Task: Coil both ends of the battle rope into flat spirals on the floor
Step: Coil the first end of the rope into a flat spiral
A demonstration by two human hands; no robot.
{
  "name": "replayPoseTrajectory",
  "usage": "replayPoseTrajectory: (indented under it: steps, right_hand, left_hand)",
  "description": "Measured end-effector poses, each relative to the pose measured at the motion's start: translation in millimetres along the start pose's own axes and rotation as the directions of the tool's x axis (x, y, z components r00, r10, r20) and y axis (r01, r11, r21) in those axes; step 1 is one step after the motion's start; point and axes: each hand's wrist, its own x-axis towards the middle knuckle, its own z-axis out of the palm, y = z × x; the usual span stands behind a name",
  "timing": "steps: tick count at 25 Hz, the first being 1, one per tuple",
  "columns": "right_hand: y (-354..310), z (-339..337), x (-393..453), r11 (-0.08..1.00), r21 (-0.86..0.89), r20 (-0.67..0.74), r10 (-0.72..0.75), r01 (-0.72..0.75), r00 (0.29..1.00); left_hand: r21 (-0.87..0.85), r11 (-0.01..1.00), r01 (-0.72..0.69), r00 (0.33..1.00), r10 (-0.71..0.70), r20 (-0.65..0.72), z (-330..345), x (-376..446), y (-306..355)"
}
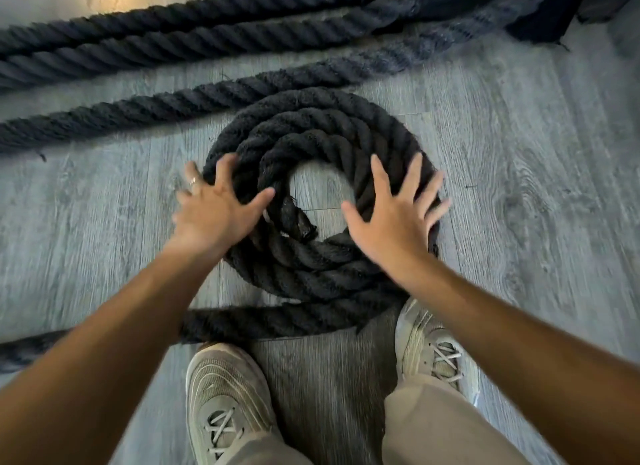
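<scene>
Thick black twisted battle rope (322,201): wound into a flat spiral of about three turns on the grey wood-plank floor (519,152), its taped end (298,218) lying inside the open centre. Left hand (214,204): fingers spread, flat on the spiral's left side. Right hand (394,215): fingers spread, flat on its right side. Loose rope lengths run left, near and far. Two beige laced sneakers (225,395) stand just near the spiral.
</scene>
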Motion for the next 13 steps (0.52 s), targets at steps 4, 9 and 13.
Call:
replayPoseTrajectory:
  steps: [4,9,13]
  right_hand:
    - [0,20,-40,0.995,0.033,0.069,0.096,-0.098,0.993]
    - [8,18,-21,0.998,0.061,0.054,0.013,-0.017,0.998]
    - [30,-3,23,0.978,0.018,0.124,-0.207,0.206,0.97]
  left_hand:
    - [0.021,0.985,-0.172,0.978,0.168,0.12,-13,50,12]
    - [0.008,0.998,-0.059,0.992,0.058,0.112,-3,52,11]
    - [-0.078,0.981,0.176,0.978,-0.165,0.129,7,9,3]
